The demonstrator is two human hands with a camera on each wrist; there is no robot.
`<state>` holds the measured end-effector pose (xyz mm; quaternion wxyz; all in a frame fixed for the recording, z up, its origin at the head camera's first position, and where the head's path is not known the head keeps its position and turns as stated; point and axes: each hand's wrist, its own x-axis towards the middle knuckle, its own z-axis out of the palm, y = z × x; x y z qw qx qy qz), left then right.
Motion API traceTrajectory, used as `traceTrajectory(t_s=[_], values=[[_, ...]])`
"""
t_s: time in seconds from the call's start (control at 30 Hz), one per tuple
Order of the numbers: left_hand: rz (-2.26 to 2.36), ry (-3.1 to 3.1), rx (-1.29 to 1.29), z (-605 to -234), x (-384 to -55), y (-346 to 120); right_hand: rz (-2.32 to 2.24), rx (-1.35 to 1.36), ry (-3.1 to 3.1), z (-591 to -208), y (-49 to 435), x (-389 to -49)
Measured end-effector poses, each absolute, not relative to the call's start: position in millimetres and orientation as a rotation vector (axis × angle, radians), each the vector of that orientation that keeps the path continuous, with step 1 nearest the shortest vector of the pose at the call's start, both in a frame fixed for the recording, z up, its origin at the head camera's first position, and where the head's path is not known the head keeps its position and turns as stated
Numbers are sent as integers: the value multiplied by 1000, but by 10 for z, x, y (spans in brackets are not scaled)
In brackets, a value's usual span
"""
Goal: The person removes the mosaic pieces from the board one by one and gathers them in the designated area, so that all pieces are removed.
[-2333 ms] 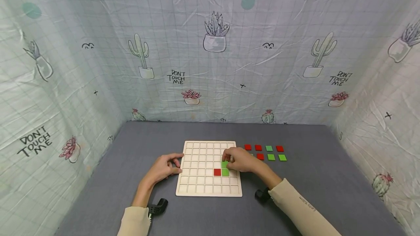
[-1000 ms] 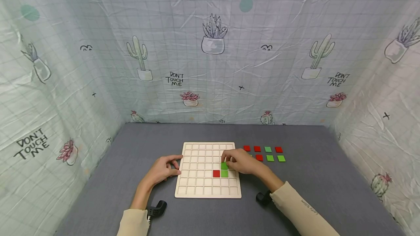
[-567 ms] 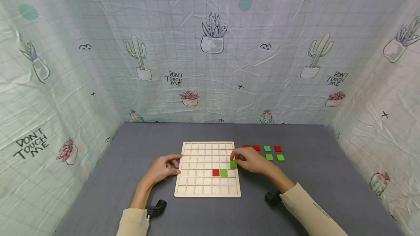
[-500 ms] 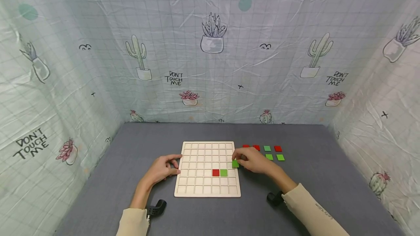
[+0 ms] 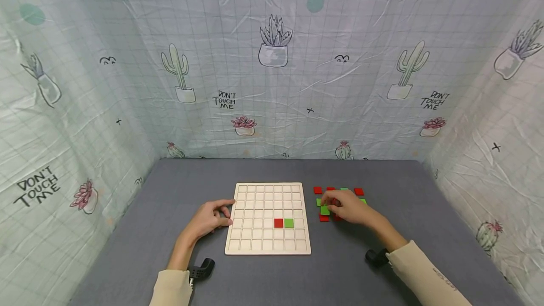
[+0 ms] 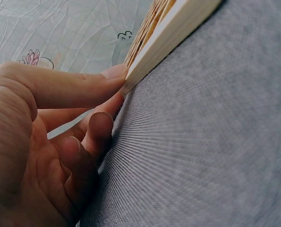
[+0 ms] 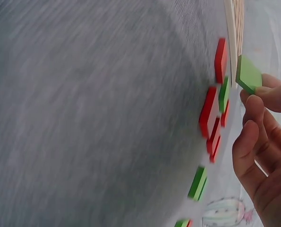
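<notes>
A pale wooden grid board (image 5: pixel 258 236) lies on the table, with one red tile (image 5: pixel 278 223) and one green tile (image 5: pixel 288 223) side by side in its cells. My left hand (image 5: pixel 207 217) touches the board's left edge with thumb and index fingertips, the other fingers loosely bent. To the board's right, my right hand (image 5: pixel 349 206) pinches a green square tile (image 7: pixel 248 74) between thumb and fingers. That tile is held above the loose tiles, clear of the table. The hand partly covers several of them in the head view.
Loose red and green tiles lie in rows right of the board, among them a red tile (image 5: pixel 317 190) at the back and a red tile (image 5: pixel 324 218) in front. The grey table (image 5: pixel 272 280) meets a hanging printed cloth (image 5: pixel 272 84) at the back and sides.
My right hand has lifted the green tile from the cell behind the remaining green one and carried it right, off the board, over the loose tiles. My left hand stays at the board's edge.
</notes>
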<state>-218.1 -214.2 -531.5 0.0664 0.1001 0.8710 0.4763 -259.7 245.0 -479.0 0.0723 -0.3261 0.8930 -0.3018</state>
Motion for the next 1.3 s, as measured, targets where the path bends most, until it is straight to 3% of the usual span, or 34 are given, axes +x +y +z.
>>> traceTrajectory(t_s=[0.6,1.3], values=[[1425,2625,301,-5293,-2219,-2146,-902,-881,2744,-4739,3009,-2599],[1404,2629,292,-5250,-2195,-2144,-876,-830,2742,-4874,3183,-2543]])
